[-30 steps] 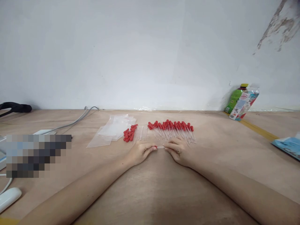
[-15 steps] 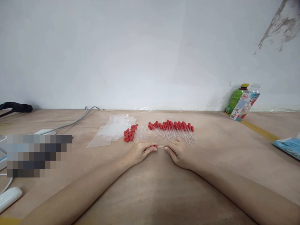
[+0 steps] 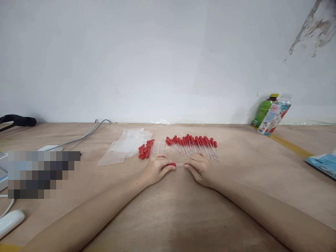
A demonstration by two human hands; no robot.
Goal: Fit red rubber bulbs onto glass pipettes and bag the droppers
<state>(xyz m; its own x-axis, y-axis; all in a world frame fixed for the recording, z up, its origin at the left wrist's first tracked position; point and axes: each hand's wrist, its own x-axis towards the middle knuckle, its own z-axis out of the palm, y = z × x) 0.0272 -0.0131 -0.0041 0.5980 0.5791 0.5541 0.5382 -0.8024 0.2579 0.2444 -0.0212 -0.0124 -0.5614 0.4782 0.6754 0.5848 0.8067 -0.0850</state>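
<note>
Between the thumb and fingers of my left hand (image 3: pixel 157 170) is a red rubber bulb (image 3: pixel 172 164); its far end is hidden in the grip. My right hand (image 3: pixel 201 170) pinches a thin clear dropper tube (image 3: pixel 180 164) that lies in line with the bulb and meets its mouth. How deep the tube sits in the bulb I cannot tell. Just beyond my left hand lie several loose red bulbs (image 3: pixel 144 152) and a row of bare clear tubes (image 3: pixel 159 147). Past my right hand, droppers with red bulbs on their tubes (image 3: pixel 195 140) lie side by side.
Clear plastic bags (image 3: pixel 127 144) are spread left of the loose bulbs. A grey cable (image 3: pixel 81 137) and a white rounded object (image 3: pixel 12 222) are on the left. At the right stand a green bottle (image 3: pixel 262 112) and a printed bottle (image 3: pixel 273 119), near a blue packet (image 3: pixel 322 166).
Both hands stay in nearly the same place, still on the bulb and tube. The fingers have shifted slightly, and a little more of the red bulb shows at my left fingertips.
</note>
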